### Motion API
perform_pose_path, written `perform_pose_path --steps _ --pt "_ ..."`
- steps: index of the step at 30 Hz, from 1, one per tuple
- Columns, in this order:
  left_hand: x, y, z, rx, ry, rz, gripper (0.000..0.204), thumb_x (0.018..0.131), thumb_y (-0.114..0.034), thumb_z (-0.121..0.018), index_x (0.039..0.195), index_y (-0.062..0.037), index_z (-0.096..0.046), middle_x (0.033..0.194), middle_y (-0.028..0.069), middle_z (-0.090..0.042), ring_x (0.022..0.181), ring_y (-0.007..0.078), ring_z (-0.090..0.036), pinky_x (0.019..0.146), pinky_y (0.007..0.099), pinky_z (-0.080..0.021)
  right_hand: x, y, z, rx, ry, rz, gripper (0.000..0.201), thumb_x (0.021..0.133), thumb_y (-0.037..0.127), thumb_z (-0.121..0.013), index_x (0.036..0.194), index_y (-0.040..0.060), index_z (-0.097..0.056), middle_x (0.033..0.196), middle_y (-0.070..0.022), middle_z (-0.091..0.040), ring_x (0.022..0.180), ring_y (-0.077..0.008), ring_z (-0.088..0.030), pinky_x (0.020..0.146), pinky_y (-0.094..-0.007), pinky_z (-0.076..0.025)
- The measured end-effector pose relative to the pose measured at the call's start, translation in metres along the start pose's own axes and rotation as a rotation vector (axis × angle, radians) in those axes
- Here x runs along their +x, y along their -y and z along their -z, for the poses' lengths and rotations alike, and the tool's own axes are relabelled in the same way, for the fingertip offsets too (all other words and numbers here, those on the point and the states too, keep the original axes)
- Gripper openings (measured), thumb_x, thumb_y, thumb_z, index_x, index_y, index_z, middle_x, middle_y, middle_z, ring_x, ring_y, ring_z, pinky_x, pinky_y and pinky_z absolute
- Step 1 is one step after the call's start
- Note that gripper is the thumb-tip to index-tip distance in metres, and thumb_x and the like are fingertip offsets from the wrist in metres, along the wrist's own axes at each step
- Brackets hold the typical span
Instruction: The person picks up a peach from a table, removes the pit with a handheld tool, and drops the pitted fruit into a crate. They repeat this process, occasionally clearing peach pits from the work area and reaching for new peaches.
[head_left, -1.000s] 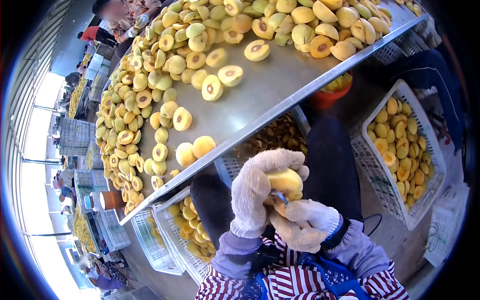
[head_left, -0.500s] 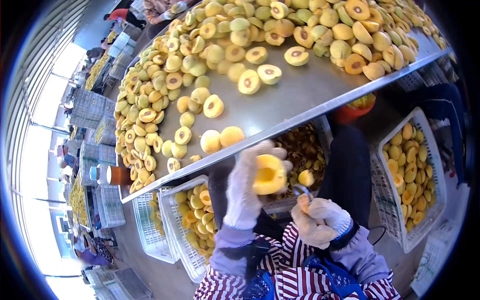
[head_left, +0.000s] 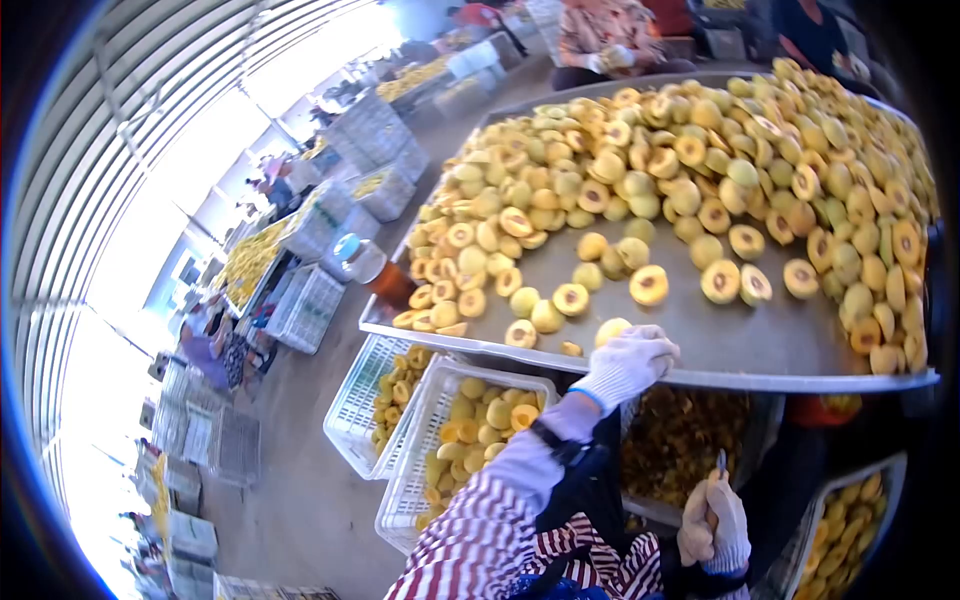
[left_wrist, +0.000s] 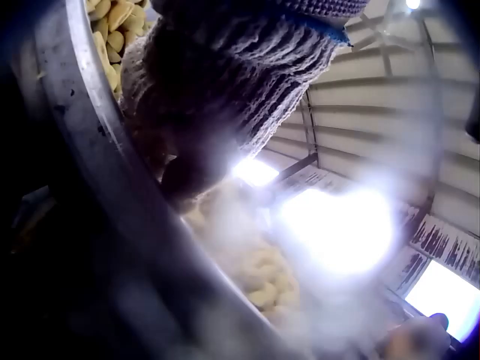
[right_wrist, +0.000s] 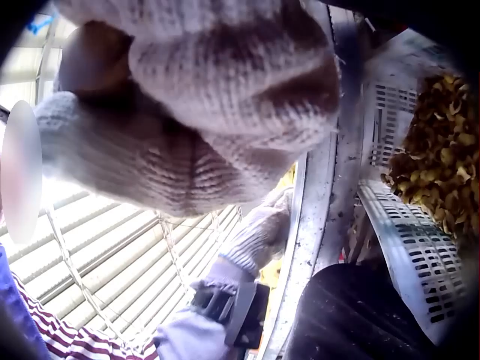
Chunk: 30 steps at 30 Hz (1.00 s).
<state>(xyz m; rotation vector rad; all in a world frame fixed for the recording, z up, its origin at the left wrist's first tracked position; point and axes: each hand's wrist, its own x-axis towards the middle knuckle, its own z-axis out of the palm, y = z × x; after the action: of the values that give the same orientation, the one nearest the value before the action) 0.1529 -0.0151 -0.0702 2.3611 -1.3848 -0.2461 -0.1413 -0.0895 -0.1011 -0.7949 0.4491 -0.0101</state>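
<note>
In the head view my gloved left hand [head_left: 632, 362] reaches over the metal table's front edge, its fingers bent downward. A yellow peach half [head_left: 611, 331] lies right beside its knuckles. The left wrist view shows the knit glove [left_wrist: 225, 82] over the rim, with the fingers in dark shadow; I cannot tell whether they hold a peach. Lower down, my gloved right hand [head_left: 716, 528] grips the wooden handle of a small pitting knife [head_left: 721, 463], its metal tip pointing up. Close up, the right wrist view shows curled glove fingers [right_wrist: 225, 97].
Halved peaches [head_left: 690, 150] heap across the metal table [head_left: 740, 345]. Below its edge sits a crate of brown scraps [head_left: 680, 440]. White crates of peach halves [head_left: 480, 420] stand at left, another crate [head_left: 850, 520] at right. A bottle [head_left: 365, 262] stands at the table's left corner.
My left hand held a hollowed peach half; that half is out of it now, and the hand has moved up to the table edge. My right hand keeps the knife. The view has swung left.
</note>
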Motion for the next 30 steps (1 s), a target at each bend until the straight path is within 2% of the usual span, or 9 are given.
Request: perform_pose_path --steps 2,5,11,13,18,20,22,25,30 --pt "0.027 0.006 0.0 0.017 0.035 0.174 0.023 0.088 -0.026 -0.059 0.109 -0.0239 -0.068 0.112 0.0045 -0.064 0.106 0.0272 -0.062 0.089 0.0408 -0.05 -0.001 0.012 -0.013 0.122 0.043 0.017 0.042 0.102 0.035 -0.045 0.077 0.002 -0.052 0.043 -0.0058 -0.041 0.029 -0.0166 -0.035 0.03 -0.0297 -0.03" --pt "0.053 0.021 -0.026 0.099 -0.005 0.226 0.03 0.084 -0.03 -0.064 0.113 -0.0214 -0.066 0.114 0.0079 -0.064 0.109 0.0289 -0.061 0.092 0.0413 -0.049 -0.011 0.035 -0.042 0.017 -0.078 -0.11 0.036 0.103 0.039 -0.047 0.081 0.011 -0.053 0.051 0.0014 -0.043 0.033 -0.0099 -0.035 0.033 -0.025 -0.028" --pt "0.046 0.002 0.004 0.002 0.091 0.263 0.063 0.072 -0.037 -0.075 0.127 -0.0142 -0.054 0.118 0.015 -0.062 0.114 0.0326 -0.059 0.096 0.0427 -0.048 -0.009 0.033 -0.045 -0.076 -0.103 -0.103 0.043 0.104 0.044 -0.041 0.08 0.01 -0.051 0.045 0.0 -0.038 0.031 -0.011 -0.032 0.03 -0.0256 -0.026" --pt "0.04 0.006 0.0 -0.191 -0.036 0.32 0.064 0.072 -0.036 -0.075 0.128 -0.0125 -0.053 0.116 0.0157 -0.062 0.114 0.0328 -0.059 0.097 0.0424 -0.047 -0.01 0.032 -0.045 -0.08 -0.123 -0.107 0.042 0.104 0.043 -0.042 0.08 0.0098 -0.051 0.045 -0.0001 -0.039 0.031 -0.0113 -0.033 0.03 -0.0258 -0.026" --pt "0.014 0.01 -0.007 -1.505 0.037 0.384 0.043 0.097 -0.045 -0.056 0.128 -0.0152 -0.052 0.094 0.0056 -0.061 0.071 0.0162 -0.062 0.052 0.0261 -0.047 0.007 0.004 -0.021 -0.133 -0.119 0.118 0.043 0.102 0.034 -0.046 0.077 -0.0001 -0.054 0.043 -0.0058 -0.042 0.029 -0.0175 -0.037 0.031 -0.0282 -0.03" --pt "-0.005 -0.01 -0.021 -1.89 0.009 0.336 0.053 0.095 -0.053 -0.057 0.131 -0.0151 -0.052 0.107 0.0058 -0.061 0.085 0.0197 -0.064 0.055 0.0313 -0.052 0.007 0.0 -0.01 -0.361 -0.107 0.146 0.037 0.1 0.029 -0.05 0.078 -0.0013 -0.057 0.048 -0.0055 -0.046 0.034 -0.0167 -0.045 0.032 -0.0274 -0.032" --pt "-0.031 -0.038 -0.016 -1.821 0.053 0.281 0.065 0.092 -0.059 -0.057 0.138 -0.0132 -0.047 0.119 0.0085 -0.06 0.101 0.0245 -0.065 0.062 0.0355 -0.058 -0.002 0.021 -0.047 -0.119 -0.214 -0.052 0.025 0.096 0.021 -0.054 0.082 0.0002 -0.057 0.056 -0.004 -0.051 0.034 -0.0141 -0.045 0.032 -0.0262 -0.033" --pt "-0.05 -0.062 -0.014 -1.873 0.202 0.353 0.077 0.088 -0.064 -0.059 0.138 -0.0075 -0.047 0.124 0.0182 -0.06 0.1 0.0297 -0.066 0.061 0.0331 -0.057 -0.008 0.03 -0.056 -0.187 -0.172 -0.076 0.02 0.095 0.022 -0.062 0.094 0.0032 -0.056 0.058 -0.0018 -0.055 0.04 -0.0076 -0.045 0.037 -0.0224 -0.033" --pt "-0.062 -0.089 -0.015 -1.689 0.216 0.293 0.082 0.088 -0.063 -0.06 0.138 0.0008 -0.047 0.123 0.0225 -0.06 0.098 0.0323 -0.067 0.074 0.0342 -0.057 -0.01 0.04 -0.057 -0.2 -0.174 -0.139 0.037 0.094 0.029 -0.065 0.118 0.0024 -0.056 0.06 -0.0004 -0.057 0.044 -0.0066 -0.051 0.043 -0.0206 -0.039"
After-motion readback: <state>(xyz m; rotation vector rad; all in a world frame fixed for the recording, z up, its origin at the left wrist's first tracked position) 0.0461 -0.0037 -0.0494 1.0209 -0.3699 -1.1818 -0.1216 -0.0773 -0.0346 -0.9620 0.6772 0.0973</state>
